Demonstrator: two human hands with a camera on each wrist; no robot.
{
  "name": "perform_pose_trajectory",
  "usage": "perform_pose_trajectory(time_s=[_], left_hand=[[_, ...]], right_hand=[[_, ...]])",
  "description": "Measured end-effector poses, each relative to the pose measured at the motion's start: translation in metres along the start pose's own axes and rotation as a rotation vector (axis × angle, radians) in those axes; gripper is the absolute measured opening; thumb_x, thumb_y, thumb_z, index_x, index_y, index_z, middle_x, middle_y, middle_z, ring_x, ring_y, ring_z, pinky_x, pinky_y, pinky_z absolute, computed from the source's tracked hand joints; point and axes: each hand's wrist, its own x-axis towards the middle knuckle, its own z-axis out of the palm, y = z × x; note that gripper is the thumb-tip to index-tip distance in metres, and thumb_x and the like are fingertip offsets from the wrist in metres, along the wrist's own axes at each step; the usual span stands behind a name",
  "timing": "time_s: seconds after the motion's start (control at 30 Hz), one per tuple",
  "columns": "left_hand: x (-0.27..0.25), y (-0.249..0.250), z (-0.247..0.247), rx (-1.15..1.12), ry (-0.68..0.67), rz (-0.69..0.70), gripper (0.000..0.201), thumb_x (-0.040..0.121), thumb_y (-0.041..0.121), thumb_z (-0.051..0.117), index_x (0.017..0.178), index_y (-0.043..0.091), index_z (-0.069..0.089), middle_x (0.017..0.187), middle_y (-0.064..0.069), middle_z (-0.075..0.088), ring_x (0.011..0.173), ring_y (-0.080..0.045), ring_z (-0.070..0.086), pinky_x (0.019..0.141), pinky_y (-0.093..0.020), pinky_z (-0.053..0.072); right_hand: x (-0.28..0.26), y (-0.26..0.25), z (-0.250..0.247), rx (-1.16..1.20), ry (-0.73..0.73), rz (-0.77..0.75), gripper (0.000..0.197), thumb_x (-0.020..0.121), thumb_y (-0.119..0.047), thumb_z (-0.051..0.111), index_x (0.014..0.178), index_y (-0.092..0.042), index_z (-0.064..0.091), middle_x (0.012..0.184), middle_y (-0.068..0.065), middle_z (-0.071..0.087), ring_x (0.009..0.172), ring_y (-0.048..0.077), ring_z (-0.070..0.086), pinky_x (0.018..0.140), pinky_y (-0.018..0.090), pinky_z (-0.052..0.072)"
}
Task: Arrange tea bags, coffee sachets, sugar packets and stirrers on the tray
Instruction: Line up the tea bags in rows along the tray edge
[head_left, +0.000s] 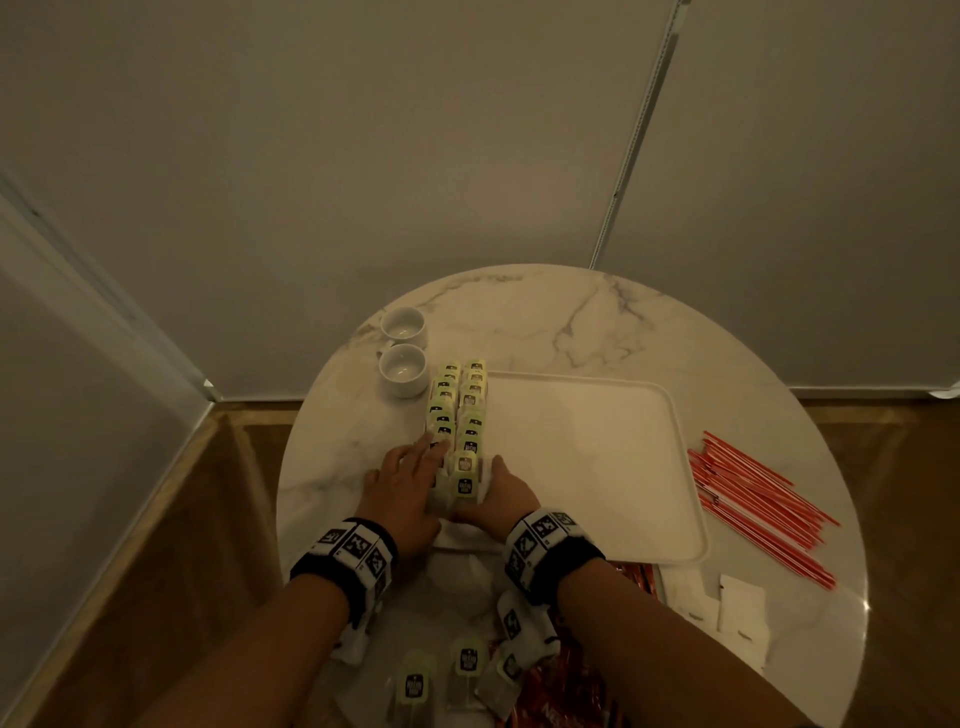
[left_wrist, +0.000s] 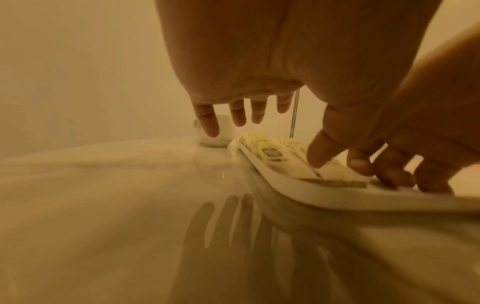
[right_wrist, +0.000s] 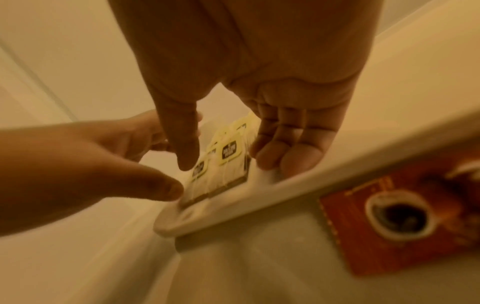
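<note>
Two rows of tea bags with yellow-green tags lie along the left edge of the white tray. My left hand lies flat, its straight fingers spread at the rows' left side and its thumb touching the nearest bag's corner. My right hand rests on the tray just right of the nearest tea bag; its thumb presses down on a tag and its fingers lie on the tray floor. Neither hand lifts anything. Red stirrers lie right of the tray, and white sugar packets near the front right.
Two white cups stand at the back left of the round marble table. Loose tea bags and red coffee sachets lie near the front edge under my forearms; one sachet sits beside the tray's near rim.
</note>
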Motion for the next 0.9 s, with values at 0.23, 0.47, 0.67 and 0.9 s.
perform_pose_trajectory(time_s=[0.23, 0.47, 0.67, 0.9], left_hand=[[-0.065, -0.015, 0.003, -0.219, 0.038, 0.17, 0.035, 0.086, 0.043, 0.061, 0.117, 0.03, 0.052, 0.107, 0.014, 0.049, 0.097, -0.003, 0.046, 0.089, -0.019, 0.041], [-0.122, -0.021, 0.017, 0.023, -0.351, 0.282, 0.062, 0.073, 0.067, 0.059, 0.118, 0.026, 0.049, 0.115, 0.006, 0.049, 0.102, -0.01, 0.044, 0.087, -0.025, 0.037], [-0.134, -0.01, 0.038, 0.168, -0.349, 0.263, 0.062, 0.067, 0.056, 0.07, 0.111, 0.021, 0.045, 0.116, 0.001, 0.042, 0.1, -0.017, 0.043, 0.076, -0.029, 0.032], [-0.121, -0.008, 0.043, -0.123, -0.329, 0.125, 0.036, 0.075, 0.039, 0.067, 0.092, 0.029, 0.037, 0.099, 0.009, 0.04, 0.091, -0.011, 0.043, 0.076, -0.024, 0.036]], right_hand=[[-0.061, 0.018, -0.023, -0.271, -0.03, -0.191, 0.039, 0.086, -0.037, 0.064, 0.12, -0.025, 0.051, 0.108, -0.006, 0.049, 0.092, 0.012, 0.051, 0.074, 0.02, 0.047], [-0.12, 0.05, 0.003, -0.877, -0.238, -0.422, 0.053, 0.084, -0.053, 0.054, 0.12, -0.015, 0.053, 0.122, 0.008, 0.05, 0.115, 0.029, 0.044, 0.094, 0.042, 0.042], [-0.13, 0.063, 0.016, -0.925, -0.202, -0.329, 0.072, 0.08, -0.063, 0.053, 0.134, -0.018, 0.043, 0.133, 0.006, 0.044, 0.124, 0.028, 0.037, 0.102, 0.044, 0.037], [-0.127, 0.059, 0.01, -0.757, -0.213, -0.258, 0.053, 0.088, -0.049, 0.054, 0.13, -0.017, 0.045, 0.131, 0.006, 0.046, 0.122, 0.025, 0.037, 0.101, 0.038, 0.036]])
